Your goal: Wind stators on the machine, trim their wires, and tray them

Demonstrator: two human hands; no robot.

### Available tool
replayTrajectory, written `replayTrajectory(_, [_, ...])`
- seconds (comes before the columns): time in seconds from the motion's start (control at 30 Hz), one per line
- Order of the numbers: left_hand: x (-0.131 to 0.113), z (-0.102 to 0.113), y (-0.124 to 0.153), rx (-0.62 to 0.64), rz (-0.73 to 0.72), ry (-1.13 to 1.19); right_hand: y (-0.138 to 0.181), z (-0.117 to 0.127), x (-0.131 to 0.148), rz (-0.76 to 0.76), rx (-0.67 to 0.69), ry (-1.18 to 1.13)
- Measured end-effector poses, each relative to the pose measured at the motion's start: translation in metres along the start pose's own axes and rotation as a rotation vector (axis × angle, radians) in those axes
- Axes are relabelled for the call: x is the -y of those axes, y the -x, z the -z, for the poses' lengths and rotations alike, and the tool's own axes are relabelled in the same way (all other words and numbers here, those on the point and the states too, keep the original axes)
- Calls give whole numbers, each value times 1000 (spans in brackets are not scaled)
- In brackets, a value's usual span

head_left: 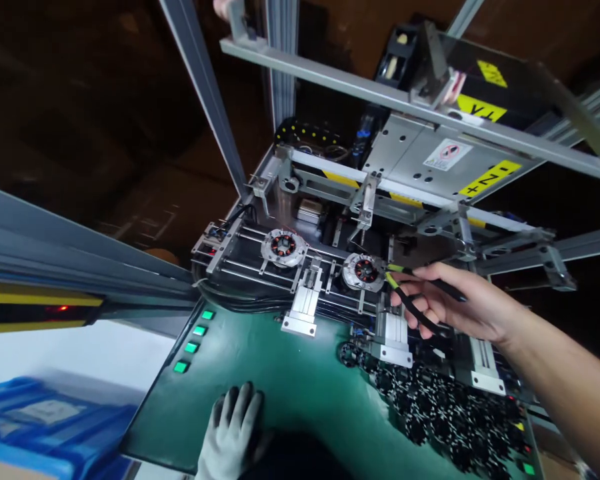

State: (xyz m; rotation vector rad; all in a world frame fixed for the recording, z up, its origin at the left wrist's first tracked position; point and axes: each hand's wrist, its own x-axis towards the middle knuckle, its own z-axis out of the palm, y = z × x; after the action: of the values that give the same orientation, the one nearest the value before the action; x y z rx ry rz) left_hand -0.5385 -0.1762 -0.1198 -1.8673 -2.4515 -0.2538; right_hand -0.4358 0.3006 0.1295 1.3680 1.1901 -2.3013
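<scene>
Nearest of all, the left hand (227, 433), in a pale glove with grey tips, lay over the green table (285, 373), its four visible fingers slightly spread and holding nothing. Off to its left stood blue crates (45, 427), cut by the frame, so their number could not be told. Along the table's left edge ran four lit green buttons (191, 347), with one more green light (529, 469) at the lower right corner. Toward the right spread a heap of black wheel-like parts (445, 407), overlapping too much to count, one of them (348, 355) at its left end. Three silver slide blocks (303, 307) reached toward the heap and the bare table

Beyond these, the bare right hand (447, 297) pinched one black-and-lime hand tool (407, 301) between thumb and fingers, the handles parted and the tip just beside the right coil core (366, 269); hand and tool partly hid the rails there. Two cores sat in white holders on the rails, the left coil core (283, 247) well apart from the tool. Farther back, a small metal arm (366, 203) hung over the right core, and a long crossbar (340, 77) crossed in front of one grey panel (405, 150) bearing yellow labels (490, 179)
</scene>
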Motion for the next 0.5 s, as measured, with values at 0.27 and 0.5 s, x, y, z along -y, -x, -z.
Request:
replayTrajectory(0.27, [1, -3, 6, 26, -23, -42, -17, 2, 1, -23, -25, -49])
replayTrajectory(0.5, [-2, -3, 7, 36, 11, -2, -23, -1, 6, -2, -16, -79])
